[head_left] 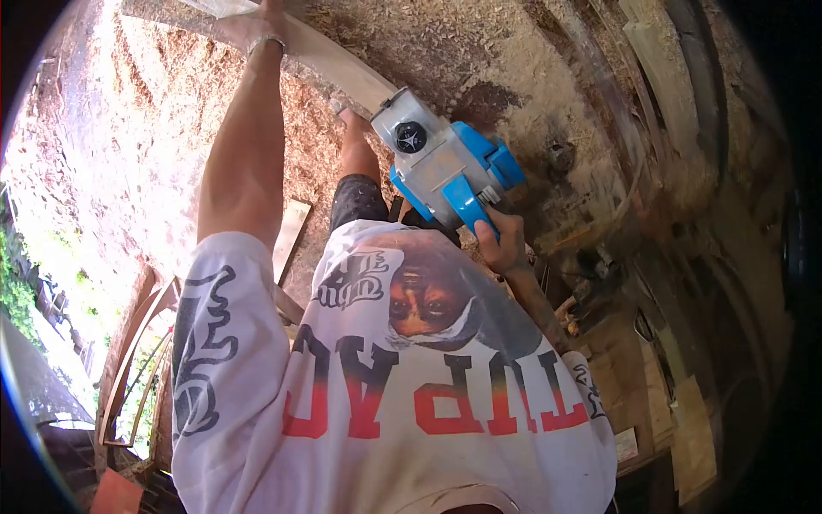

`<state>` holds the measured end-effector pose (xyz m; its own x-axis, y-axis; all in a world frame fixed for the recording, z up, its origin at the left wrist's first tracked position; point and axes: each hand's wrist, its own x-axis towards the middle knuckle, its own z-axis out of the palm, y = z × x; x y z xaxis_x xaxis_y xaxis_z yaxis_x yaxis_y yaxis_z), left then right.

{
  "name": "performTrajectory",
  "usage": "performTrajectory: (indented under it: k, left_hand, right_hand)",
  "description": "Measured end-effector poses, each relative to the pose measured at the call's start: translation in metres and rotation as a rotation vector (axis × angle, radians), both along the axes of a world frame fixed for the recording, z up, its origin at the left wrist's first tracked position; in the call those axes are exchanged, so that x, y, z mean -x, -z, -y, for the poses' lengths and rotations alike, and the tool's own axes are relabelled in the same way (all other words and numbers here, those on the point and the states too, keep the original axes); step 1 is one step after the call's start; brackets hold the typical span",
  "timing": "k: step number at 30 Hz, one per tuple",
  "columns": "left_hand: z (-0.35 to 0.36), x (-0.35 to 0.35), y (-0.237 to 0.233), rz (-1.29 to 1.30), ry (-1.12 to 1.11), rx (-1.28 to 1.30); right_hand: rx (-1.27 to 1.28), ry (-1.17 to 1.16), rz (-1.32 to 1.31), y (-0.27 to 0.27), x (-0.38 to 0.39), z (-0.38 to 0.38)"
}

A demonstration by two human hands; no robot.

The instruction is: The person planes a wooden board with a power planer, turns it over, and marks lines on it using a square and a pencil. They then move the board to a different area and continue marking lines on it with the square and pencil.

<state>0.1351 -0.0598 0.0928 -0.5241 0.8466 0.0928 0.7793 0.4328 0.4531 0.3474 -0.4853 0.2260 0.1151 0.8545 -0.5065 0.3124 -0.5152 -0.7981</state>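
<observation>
An electric hand planer [441, 158] with a grey metal body, blue plastic parts and a black round knob sits near the middle of the view. My right hand [503, 242] is wrapped round its blue handle. From the planer's front end, a long pale wooden board [338, 64] runs up and to the left; the planer rests over its near end. At the top edge, my left hand [257, 27] grips the board farther along. That hand is slightly blurred and its fingers are partly cut off.
Wood shavings [317, 158] cover the ground. My bare foot [347, 114] stands close to the board. Long timber pieces [664, 94] lie at the right. A short plank [291, 240] lies beside my leg, and curved wooden strips [137, 360] lean at the lower left.
</observation>
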Motion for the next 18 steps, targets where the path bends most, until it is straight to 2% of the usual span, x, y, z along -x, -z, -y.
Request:
performTrajectory:
  k: [2, 4, 5, 7, 8, 9, 12, 15, 18]
  left_hand:
    - [-0.004, 0.004, 0.005, -0.020, 0.042, 0.018]
    - [-0.015, 0.014, 0.007, 0.064, 0.108, 0.225]
    - [-0.038, 0.054, 0.057, -0.004, 0.189, 0.316]
    - [-0.042, 0.074, 0.082, -0.017, 0.226, 0.334]
    - [-0.041, 0.075, 0.093, 0.039, 0.184, 0.262]
    - [-0.039, 0.074, 0.097, 0.096, 0.141, 0.189]
    - [-0.038, 0.076, 0.110, 0.064, 0.142, 0.221]
    - [-0.025, 0.047, 0.050, 0.264, 0.058, 0.203]
    - [-0.019, 0.047, 0.045, 0.365, 0.079, 0.099]
  right_hand:
    - [0.003, -0.003, 0.004, -0.003, 0.005, -0.008]
    - [0.012, -0.024, 0.015, 0.004, 0.008, -0.015]
    - [0.013, -0.015, 0.002, 0.004, 0.011, -0.021]
    - [0.015, 0.002, -0.026, 0.004, 0.017, -0.032]
    - [0.035, -0.002, -0.038, 0.002, 0.020, -0.039]
    - [0.055, -0.006, -0.049, -0.001, 0.023, -0.046]
    - [0.040, -0.002, -0.053, -0.001, 0.035, -0.068]
    - [0.040, 0.004, -0.059, -0.003, 0.044, -0.088]
    - [0.039, -0.014, -0.045, -0.004, 0.051, -0.104]
